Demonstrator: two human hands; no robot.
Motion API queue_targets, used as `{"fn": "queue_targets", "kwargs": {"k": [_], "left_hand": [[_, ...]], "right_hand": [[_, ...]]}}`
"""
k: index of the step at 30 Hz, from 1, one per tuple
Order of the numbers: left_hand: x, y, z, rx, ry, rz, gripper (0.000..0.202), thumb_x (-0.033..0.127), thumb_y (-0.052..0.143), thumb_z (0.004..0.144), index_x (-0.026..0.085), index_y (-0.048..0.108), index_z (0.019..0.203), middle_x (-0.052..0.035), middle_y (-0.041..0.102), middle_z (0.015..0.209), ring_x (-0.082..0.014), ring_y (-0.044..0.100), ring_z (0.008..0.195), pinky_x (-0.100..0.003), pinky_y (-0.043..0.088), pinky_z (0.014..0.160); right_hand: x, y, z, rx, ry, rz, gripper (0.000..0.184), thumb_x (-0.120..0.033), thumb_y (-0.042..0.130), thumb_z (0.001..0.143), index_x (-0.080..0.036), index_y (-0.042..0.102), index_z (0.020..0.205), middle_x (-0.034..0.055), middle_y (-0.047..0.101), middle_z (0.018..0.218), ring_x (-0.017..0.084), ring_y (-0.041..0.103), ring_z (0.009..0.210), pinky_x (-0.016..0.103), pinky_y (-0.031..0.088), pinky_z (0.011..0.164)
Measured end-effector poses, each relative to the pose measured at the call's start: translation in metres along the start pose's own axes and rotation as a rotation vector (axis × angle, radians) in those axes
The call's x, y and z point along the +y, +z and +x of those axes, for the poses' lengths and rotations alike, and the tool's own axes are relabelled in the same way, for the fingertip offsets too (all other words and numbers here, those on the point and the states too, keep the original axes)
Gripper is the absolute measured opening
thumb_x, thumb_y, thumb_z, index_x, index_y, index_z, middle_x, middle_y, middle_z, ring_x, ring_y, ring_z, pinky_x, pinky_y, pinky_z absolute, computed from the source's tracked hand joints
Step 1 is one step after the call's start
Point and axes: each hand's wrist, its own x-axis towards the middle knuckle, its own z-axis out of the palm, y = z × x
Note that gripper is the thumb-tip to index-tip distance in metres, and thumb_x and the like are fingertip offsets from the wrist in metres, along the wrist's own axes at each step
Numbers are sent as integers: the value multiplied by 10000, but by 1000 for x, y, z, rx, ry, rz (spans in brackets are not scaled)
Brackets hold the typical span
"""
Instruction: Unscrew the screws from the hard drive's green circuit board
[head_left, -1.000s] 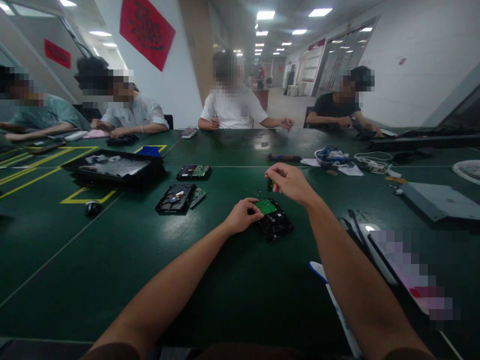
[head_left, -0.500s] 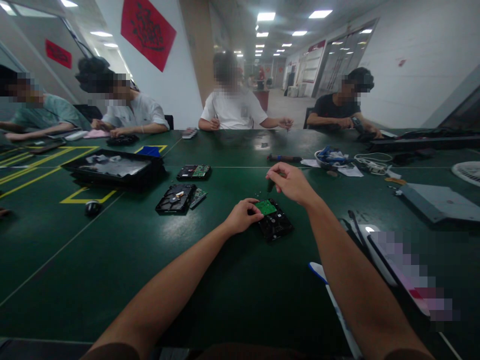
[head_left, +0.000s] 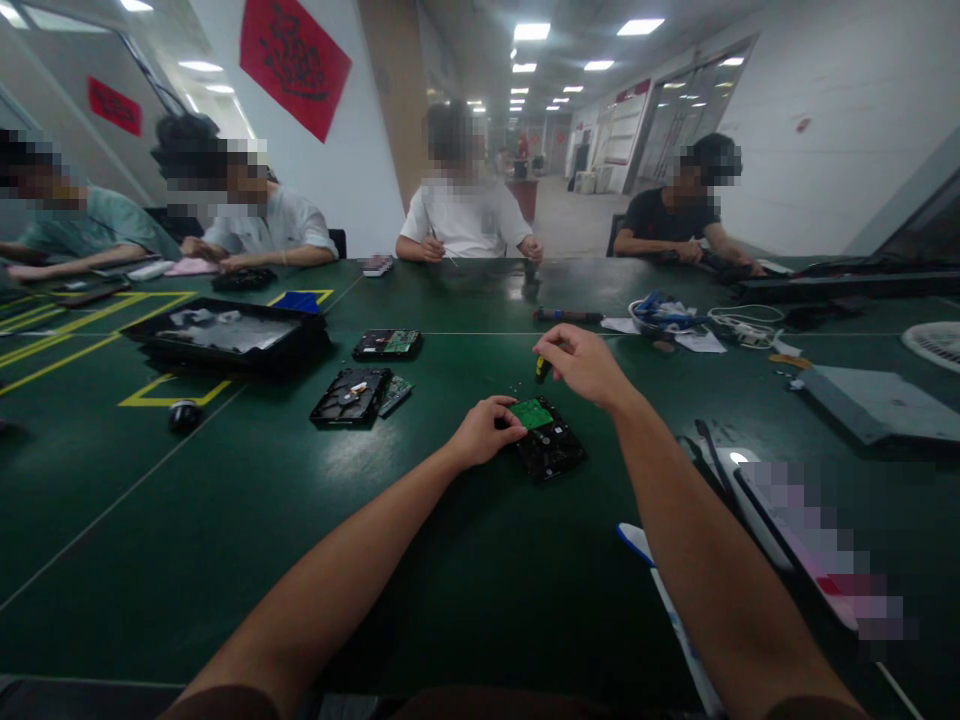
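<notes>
A black hard drive [head_left: 553, 452] with a green circuit board [head_left: 532, 413] at its far end lies on the green table in front of me. My left hand [head_left: 489, 430] grips the drive's left edge, thumb close to the board. Above the far end, my right hand [head_left: 579, 362] is closed around a short screwdriver [head_left: 541, 368] with a yellow and black handle, pointing down. Its tip is too small to make out. Several tiny screws [head_left: 515, 387] lie just beyond the drive.
To the left are an opened drive [head_left: 351, 397], a loose circuit board [head_left: 396, 396], another drive [head_left: 388, 344] and a black tray [head_left: 225, 335]. A dark-handled tool [head_left: 568, 315] and cables [head_left: 664, 312] lie behind. A grey metal case [head_left: 885, 405] is at right; several people sit opposite.
The screwdriver in my right hand has turned, so its yellow side now shows. My left hand and the hard drive stay put. Opposite, a person's hand has moved inward.
</notes>
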Motion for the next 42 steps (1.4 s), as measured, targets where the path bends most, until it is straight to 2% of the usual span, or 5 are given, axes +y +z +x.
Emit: {"fn": "queue_targets", "kwargs": {"k": [8,19,25,31,42], "left_hand": [[1,0,-1,6,8,-5,93,288,766,823,203,765,786,-88,647,1323,-285,591,1266,-440,448,1085],[-4,0,0,6,18,-10,102,298,773,820,199,765,797,-94,645,1320,-280,587,1270,-444,445,1086],[-4,1,0,2,20,8,105,304,763,828,203,768,799,-99,643,1323,-282,584,1274,-442,441,1087],[-4,0,1,1,10,11,97,299,769,820,205,770,797,-90,645,1323,-282,586,1275,-436,442,1090],[-4,1,1,5,5,7,102,298,776,816,199,765,791,-89,647,1326,-285,587,1271,-437,432,1098]], "right_hand": [[1,0,0,-80,-4,44,264,-426,522,982,-226,689,1021,25,662,705,157,587,597,303,455,584],[3,1,1,-22,-2,79,210,-401,568,959,-212,658,939,61,738,980,129,623,596,301,484,600],[4,2,2,-39,-32,51,294,-456,529,982,-219,686,1054,30,686,757,158,612,614,305,473,600],[7,2,3,53,-10,-1,231,-430,623,911,-206,663,871,46,706,834,164,606,650,313,470,609],[8,2,3,-12,-26,52,253,-425,555,968,-218,687,1031,50,711,898,155,615,660,307,475,610]]}}
